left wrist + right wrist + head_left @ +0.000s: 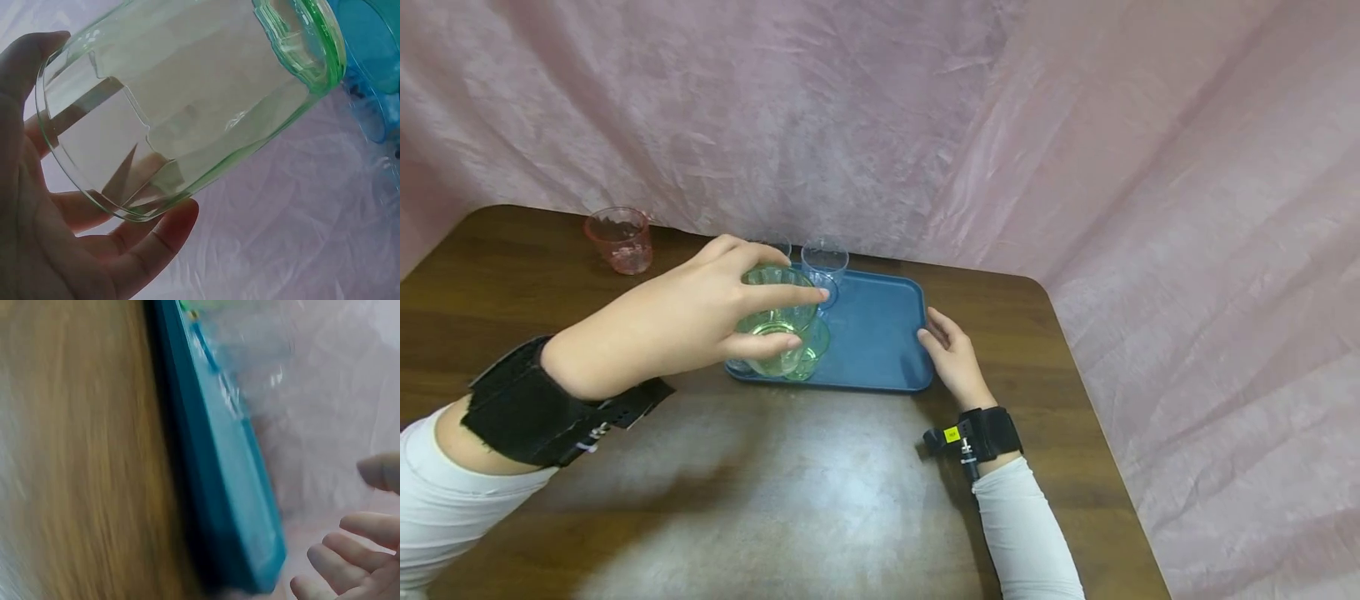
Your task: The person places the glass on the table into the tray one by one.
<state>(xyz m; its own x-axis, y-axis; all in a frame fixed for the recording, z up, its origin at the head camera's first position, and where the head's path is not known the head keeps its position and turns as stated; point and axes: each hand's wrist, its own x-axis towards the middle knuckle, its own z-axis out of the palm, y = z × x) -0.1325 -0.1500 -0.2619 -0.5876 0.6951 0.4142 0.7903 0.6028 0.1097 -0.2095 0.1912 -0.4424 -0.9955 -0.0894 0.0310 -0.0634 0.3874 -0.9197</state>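
Note:
A clear green-tinted glass (777, 320) is in my left hand (730, 304), tilted above the left part of a blue tray (880, 333). The left wrist view shows the thumb and fingers around the rim of this glass. Behind it in the head view, a second green glass (815, 346) stands on the tray, partly hidden. Toward the tray's back left is a clear glass (825, 257). My right hand (953, 354) is at the tray's right edge, its fingers loosely bent and holding nothing; the right wrist view has them beside the tray's rim (215, 487).
A pink glass (625, 242) stands at the back left of the wooden table (820, 492). Another clear glass (777, 243) shows partly behind my left fingers. Pink cloth (865, 108) hangs behind the table and along its right side.

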